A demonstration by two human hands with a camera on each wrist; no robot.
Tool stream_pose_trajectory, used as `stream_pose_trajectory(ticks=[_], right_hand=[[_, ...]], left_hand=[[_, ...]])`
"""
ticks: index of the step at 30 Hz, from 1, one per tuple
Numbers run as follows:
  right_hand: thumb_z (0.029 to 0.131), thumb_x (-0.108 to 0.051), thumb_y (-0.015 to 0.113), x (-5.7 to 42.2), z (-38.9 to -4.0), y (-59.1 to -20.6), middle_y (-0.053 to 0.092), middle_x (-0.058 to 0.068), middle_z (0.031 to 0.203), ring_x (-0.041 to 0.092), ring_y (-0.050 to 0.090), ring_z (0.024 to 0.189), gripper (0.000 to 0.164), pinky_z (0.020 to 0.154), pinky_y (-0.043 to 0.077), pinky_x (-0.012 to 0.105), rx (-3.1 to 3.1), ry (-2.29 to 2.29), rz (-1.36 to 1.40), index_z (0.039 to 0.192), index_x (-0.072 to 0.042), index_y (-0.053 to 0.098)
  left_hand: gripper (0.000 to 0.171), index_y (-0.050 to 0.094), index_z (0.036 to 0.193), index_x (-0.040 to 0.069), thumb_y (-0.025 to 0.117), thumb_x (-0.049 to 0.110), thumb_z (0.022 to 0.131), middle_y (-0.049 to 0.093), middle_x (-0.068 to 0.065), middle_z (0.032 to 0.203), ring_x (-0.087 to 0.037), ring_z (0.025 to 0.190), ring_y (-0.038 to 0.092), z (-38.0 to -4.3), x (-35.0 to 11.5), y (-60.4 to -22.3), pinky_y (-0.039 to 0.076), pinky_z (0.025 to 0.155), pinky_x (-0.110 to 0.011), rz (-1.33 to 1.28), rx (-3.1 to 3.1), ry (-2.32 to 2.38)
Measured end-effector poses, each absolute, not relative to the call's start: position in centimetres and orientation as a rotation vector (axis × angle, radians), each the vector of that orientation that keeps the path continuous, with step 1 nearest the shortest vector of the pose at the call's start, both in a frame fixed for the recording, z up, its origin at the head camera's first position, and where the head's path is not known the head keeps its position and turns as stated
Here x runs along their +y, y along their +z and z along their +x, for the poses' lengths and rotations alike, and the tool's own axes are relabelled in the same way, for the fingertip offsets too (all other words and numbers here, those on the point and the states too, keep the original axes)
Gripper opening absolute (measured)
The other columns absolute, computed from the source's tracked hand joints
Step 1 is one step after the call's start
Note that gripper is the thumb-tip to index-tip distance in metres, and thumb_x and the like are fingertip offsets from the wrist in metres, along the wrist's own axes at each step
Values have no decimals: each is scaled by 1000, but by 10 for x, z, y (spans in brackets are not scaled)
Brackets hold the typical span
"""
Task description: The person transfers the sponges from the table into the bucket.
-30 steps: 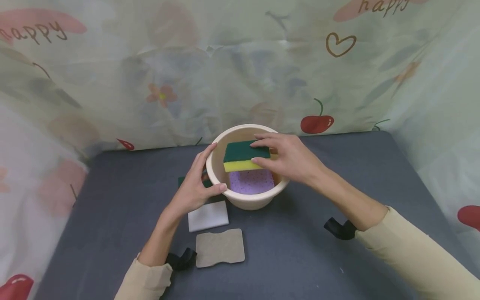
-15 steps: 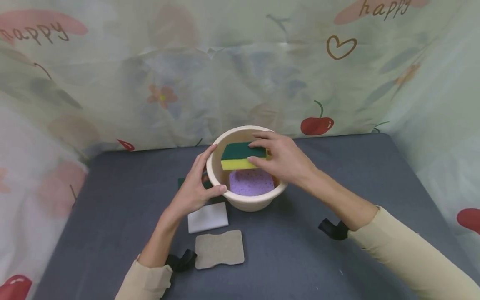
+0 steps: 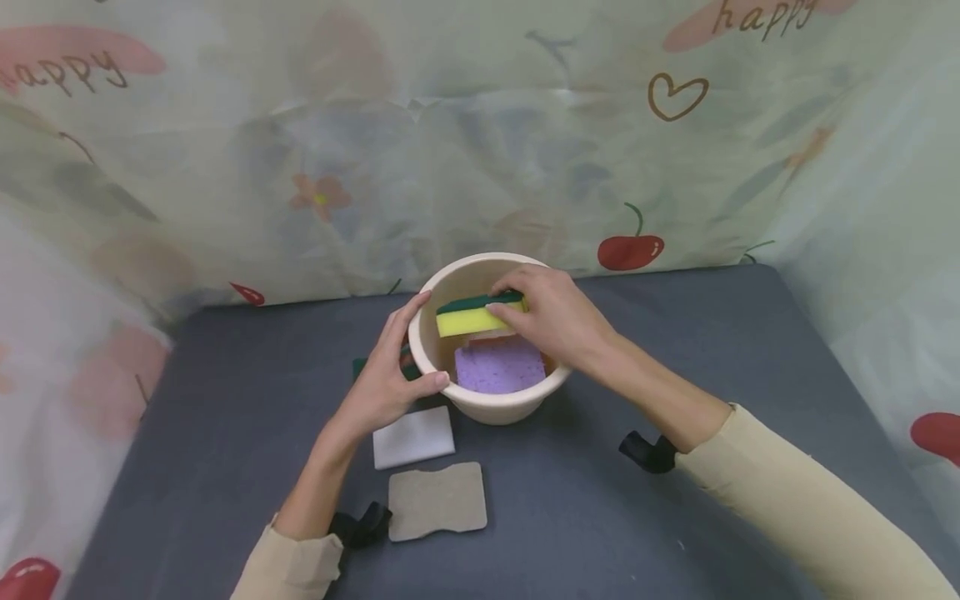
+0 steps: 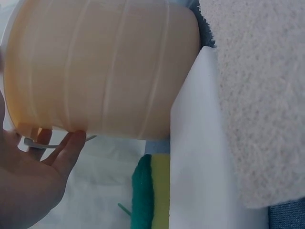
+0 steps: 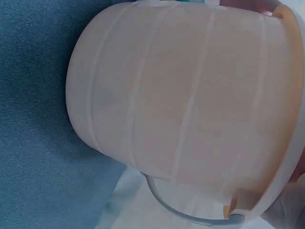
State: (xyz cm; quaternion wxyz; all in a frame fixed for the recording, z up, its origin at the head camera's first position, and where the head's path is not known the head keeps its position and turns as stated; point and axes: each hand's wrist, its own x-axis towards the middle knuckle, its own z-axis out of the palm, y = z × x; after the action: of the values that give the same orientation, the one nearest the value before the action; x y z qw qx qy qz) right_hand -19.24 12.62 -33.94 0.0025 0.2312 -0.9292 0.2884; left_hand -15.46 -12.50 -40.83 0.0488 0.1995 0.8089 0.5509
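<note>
A cream bucket point(image 3: 498, 408) stands on the dark table. My left hand point(image 3: 386, 383) grips its left rim, thumb over the edge and fingers along the outer wall. Inside the bucket's mouth, my right hand point(image 3: 555, 321) pinches a green-and-yellow scouring sponge point(image 3: 472, 322), which is tilted with its yellow side towards me. Below it in the bucket lies a speckled purple sponge point(image 3: 500, 367), with a reddish edge of something just behind. The right wrist view shows the bucket's outside and its grey handle point(image 5: 190, 217) hanging down; the held sponge is hidden there.
On the table left of the bucket are a white sponge point(image 3: 414, 437) and a beige pad with notched sides point(image 3: 437, 502). Another green-and-yellow sponge point(image 4: 152, 191) stands beyond the white one, mostly behind my left hand in the head view. A patterned curtain point(image 3: 480, 167) hangs behind.
My right hand has moved left and lower into the bucket with the scouring sponge, which has tipped so that more yellow shows. The left hand keeps its hold on the rim.
</note>
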Motion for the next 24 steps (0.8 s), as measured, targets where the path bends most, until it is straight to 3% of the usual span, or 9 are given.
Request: stream_pose_trajectory(ticks=[6,17,24], right_hand=[[95,-16,66,124,-194,-340,69,3,106,20,63,100,14,86,52,36,-2915,869,697,105,-9,74],[93,-15,65,129,-187,-339,67,5,110,20,60,90,19,83,52,36,-2889,761,730,109,-9,73],[91,-17,70,136,-182,-338,66,5,112,22,61,95,20,84,52,37,-2827,815,772,109,-9,73]], left_hand=[[99,19,157,41,73,65,78,22,-4,157,-26,139,32,-153,-125,-408,40,106,-55,589,2472,1675],[98,20,157,41,73,65,78,22,-4,157,-26,140,32,-153,-126,-408,37,108,-56,579,2473,1674],[98,19,157,41,75,62,79,21,-2,158,-25,140,31,-153,-126,-407,37,109,-56,577,2472,1670]])
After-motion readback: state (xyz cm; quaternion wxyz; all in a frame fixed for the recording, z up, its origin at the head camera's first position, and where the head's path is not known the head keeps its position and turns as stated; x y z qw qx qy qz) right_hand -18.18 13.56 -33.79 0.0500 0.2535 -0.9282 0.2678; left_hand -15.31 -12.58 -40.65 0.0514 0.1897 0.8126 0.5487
